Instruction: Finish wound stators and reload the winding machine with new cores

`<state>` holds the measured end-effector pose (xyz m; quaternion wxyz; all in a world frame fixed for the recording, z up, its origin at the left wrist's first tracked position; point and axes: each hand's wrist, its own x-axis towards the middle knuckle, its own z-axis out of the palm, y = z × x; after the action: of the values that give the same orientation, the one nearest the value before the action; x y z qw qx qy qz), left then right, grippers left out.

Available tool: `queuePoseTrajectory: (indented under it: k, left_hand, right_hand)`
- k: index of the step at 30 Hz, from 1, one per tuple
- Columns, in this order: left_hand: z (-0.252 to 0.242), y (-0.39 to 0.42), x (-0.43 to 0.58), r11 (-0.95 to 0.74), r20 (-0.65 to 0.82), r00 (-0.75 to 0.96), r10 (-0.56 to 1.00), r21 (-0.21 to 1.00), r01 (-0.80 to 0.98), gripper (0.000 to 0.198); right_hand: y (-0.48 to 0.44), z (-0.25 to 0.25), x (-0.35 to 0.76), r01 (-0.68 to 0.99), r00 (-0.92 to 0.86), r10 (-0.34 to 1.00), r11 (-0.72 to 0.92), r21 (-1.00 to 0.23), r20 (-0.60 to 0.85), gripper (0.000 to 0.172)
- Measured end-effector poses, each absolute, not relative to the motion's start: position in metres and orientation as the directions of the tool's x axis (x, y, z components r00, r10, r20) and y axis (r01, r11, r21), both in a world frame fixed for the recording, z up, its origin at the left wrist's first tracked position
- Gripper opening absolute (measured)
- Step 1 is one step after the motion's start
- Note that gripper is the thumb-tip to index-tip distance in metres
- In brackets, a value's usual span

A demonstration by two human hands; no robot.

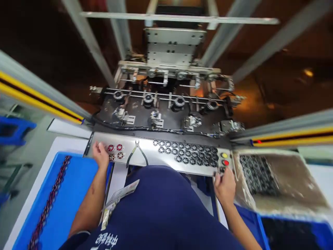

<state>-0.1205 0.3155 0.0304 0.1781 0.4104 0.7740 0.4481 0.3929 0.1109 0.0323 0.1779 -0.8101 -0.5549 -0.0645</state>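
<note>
At the left end of a metal ledge (pixel 166 158), my left hand (pixel 101 155) rests with its fingers curled in; anything inside them is hidden. Just right of it are several small red-and-metal ring parts (pixel 119 147). Pliers (pixel 137 154) with dark handles lie farther along, jaws pointing away from me. Many dark ring parts (pixel 192 152) stand in rows on the ledge's right half. My right hand (pixel 225 185) is at the ledge's right end, fingers bent by a black button, below a red button (pixel 225 162) and a yellow button (pixel 223 155). What it grips, if anything, is hidden.
Behind the ledge stands a machine with several round holders (pixel 148 99) and metal clamps. Yellow-striped bars (pixel 41 99) flank both sides. On the left, a blue tray (pixel 75 187) holds a line of reddish rings. A plastic-lined box (pixel 293 180) with dark parts sits right.
</note>
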Motion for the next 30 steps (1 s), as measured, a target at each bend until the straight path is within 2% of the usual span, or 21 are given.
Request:
queuePoseTrajectory:
  k: [3, 7, 18, 24, 30]
  left_hand:
    - [0.026, 0.317, -0.120, 0.229, 0.120, -0.549, 0.827, 0.820, 0.525, 0.056]
    - [0.021, 0.319, -0.122, 0.209, 0.152, -0.518, 0.842, 0.792, 0.573, 0.057]
    - [0.013, 0.322, -0.126, 0.213, 0.226, -0.500, 0.836, 0.706, 0.675, 0.045]
    - [0.017, 0.321, -0.124, 0.229, 0.214, -0.488, 0.846, 0.680, 0.696, 0.043]
    - [0.019, 0.319, -0.119, 0.277, 0.181, -0.517, 0.837, 0.675, 0.684, 0.041]
  right_hand:
    - [0.101, 0.021, 0.394, 0.880, 0.468, 0.843, -0.416, -0.230, 0.266, 0.065]
    - [0.096, 0.010, 0.404, 0.843, 0.536, 0.793, -0.484, -0.236, 0.290, 0.058]
    - [0.106, -0.007, 0.428, 0.876, 0.482, 0.766, -0.407, -0.259, 0.427, 0.043]
    - [0.131, -0.013, 0.443, 0.880, 0.472, 0.745, -0.362, -0.309, 0.471, 0.038]
    - [0.135, -0.016, 0.445, 0.894, 0.443, 0.749, -0.330, -0.302, 0.493, 0.036]
